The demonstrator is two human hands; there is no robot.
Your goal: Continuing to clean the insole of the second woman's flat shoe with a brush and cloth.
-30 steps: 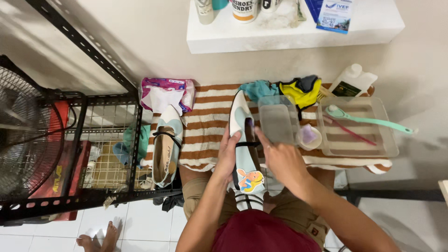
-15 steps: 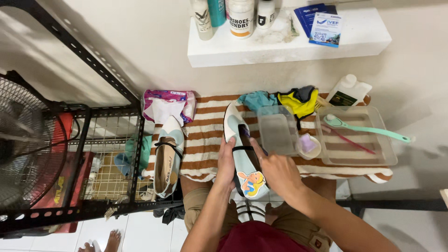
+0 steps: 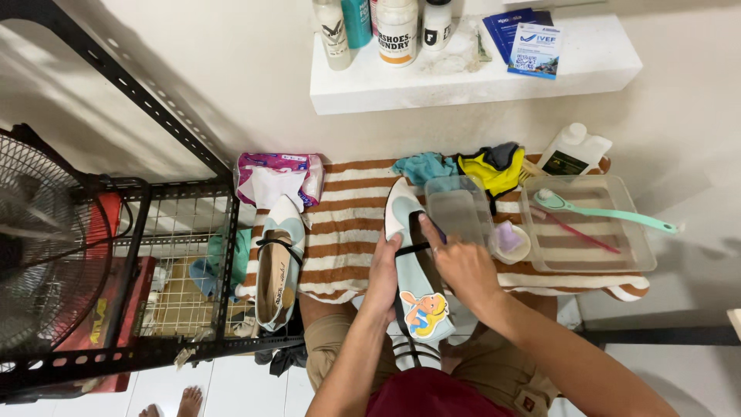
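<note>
Fan (image 3: 42,255): black wire-guard unit, standing at far left, partly cut off by the frame.

Rack (image 3: 185,232): black metal frame with wire mesh shelves, standing between the fan and the counter; cloths are lying inside it.

Wall shelf (image 3: 471,73): white, carrying bottles (image 3: 382,27) and blue leaflets (image 3: 525,42), sitting above the counter.

Striped towel (image 3: 347,224): brown and white, covering the counter in front of the person's knees.

Clear tray (image 3: 590,224): lying at the towel's right end, holding a long mint-green brush (image 3: 602,210) and a thin pink tool.

Second shoe (image 3: 278,259): pale flat shoe with dark strap, lying sole-down at the towel's left edge, well apart from the hands.

Held shoe (image 3: 417,286): pale blue-and-white flat shoe with a cartoon figure printed on the insole, lying lengthwise at the towel's middle, toe pointing to the wall, heel reaching over the person's lap.

Clear tub (image 3: 457,208): standing just right of the held shoe.

Right hand (image 3: 461,266): resting on the held shoe's right side, fingers pressing into the opening by the strap; whether the grip is closing cannot be told.

Left hand (image 3: 384,270): grip closing around the held shoe's left edge, steadying it.

Pink packet (image 3: 279,177): lying at the towel's back left corner.

Small bowl (image 3: 509,243): sitting between tub and tray, holding something lilac.
</note>
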